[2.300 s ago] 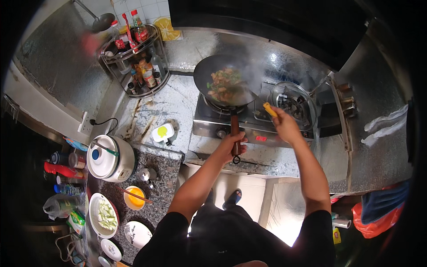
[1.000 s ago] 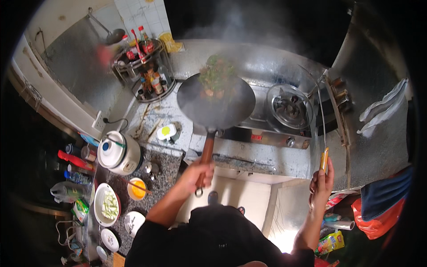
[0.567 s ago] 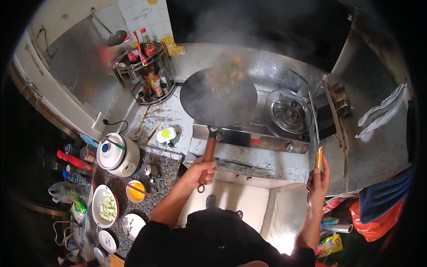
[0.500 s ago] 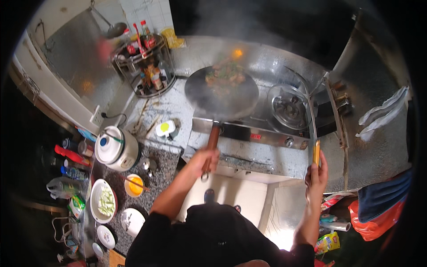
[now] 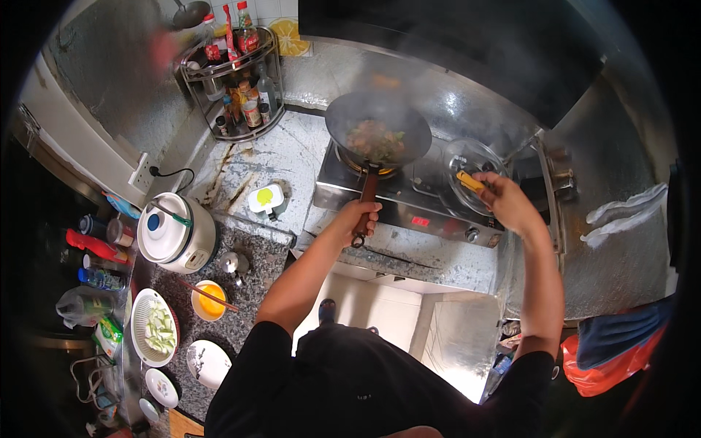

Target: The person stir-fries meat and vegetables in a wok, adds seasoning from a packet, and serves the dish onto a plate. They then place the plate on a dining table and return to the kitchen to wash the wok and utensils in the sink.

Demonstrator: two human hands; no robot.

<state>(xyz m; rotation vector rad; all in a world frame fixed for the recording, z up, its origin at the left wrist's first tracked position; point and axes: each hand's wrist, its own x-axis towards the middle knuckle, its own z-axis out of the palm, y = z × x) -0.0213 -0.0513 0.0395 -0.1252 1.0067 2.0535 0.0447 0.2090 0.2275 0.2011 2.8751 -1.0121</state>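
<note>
My left hand (image 5: 357, 222) is closed around the brown wooden handle (image 5: 369, 191) of a dark wok (image 5: 338, 125). The wok stands tilted over the left burner, whose glowing ring (image 5: 352, 162) shows beneath it. Chopped food (image 5: 374, 141), brownish with green bits, lies in its bottom under steam. My right hand (image 5: 502, 198) grips the yellow wooden handle (image 5: 469, 182) of a metal cooking utensil above the right burner. The utensil's metal part cannot be made out now. Below that hand is a round, clear glass lid (image 5: 457, 151), seemingly over the burner.
A rack (image 5: 246, 133) of bottles and jars stands at the back left. On the left counter are a rice cooker (image 5: 169, 248), a bowl of yellow liquid (image 5: 207, 312) with chopsticks, a colander of cut vegetables (image 5: 139, 346) and plates (image 5: 209, 365). A range hood (image 5: 453, 44) hangs above the stove (image 5: 394, 205).
The wok has come down from a raised, tipped position, and its food has shifted from the far edge to the middle. My right hand has moved forward and left with the utensil, turning it.
</note>
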